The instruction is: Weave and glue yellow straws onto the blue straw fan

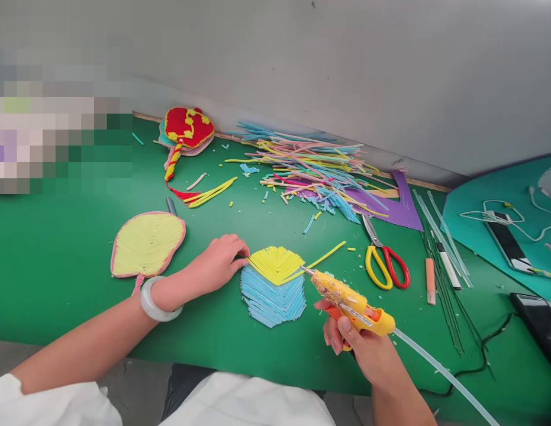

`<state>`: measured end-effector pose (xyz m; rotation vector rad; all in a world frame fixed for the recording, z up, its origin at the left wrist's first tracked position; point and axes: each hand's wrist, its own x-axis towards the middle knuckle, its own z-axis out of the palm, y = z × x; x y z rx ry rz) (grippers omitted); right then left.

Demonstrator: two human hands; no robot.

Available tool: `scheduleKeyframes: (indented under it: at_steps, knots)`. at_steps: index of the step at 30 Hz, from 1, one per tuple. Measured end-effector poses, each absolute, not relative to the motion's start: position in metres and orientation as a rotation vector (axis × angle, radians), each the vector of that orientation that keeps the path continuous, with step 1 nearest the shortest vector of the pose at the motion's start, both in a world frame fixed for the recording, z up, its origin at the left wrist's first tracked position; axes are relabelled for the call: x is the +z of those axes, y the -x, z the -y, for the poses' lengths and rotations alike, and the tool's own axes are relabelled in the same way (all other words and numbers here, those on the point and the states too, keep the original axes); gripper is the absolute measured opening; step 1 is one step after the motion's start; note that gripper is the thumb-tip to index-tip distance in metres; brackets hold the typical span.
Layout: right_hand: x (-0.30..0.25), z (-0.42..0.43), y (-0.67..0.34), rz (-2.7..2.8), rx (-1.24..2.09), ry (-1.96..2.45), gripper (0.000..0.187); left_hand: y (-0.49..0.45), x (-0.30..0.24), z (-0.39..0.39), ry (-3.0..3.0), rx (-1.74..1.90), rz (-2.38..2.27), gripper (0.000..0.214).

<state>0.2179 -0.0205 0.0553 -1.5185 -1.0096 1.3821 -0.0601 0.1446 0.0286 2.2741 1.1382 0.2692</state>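
A flat piece made of glued strips, yellow on top and blue below, lies on the green table. My left hand, with a pale bangle on its wrist, presses its closed fingers on the piece's left edge and pinches a yellow strip there. A yellow hot glue gun is gripped in my right hand, its nozzle touching the piece's right edge beside a loose yellow strip. A clear glue stick trails out of the gun's back.
A yellow leaf-shaped fan lies at the left, a red and yellow fan at the back. A heap of coloured strips fills the back middle. Scissors, purple sheet, thin rods and phones sit at the right.
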Motion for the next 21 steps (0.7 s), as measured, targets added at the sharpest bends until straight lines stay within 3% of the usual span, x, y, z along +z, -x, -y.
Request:
scheduleKeyframes:
  at_steps: [21]
  knots:
    - [0.049, 0.014, -0.213, 1.249, 1.323, 1.763, 0.053, 0.066, 0.046, -0.119, -2.502, 0.242, -0.949, 0.021]
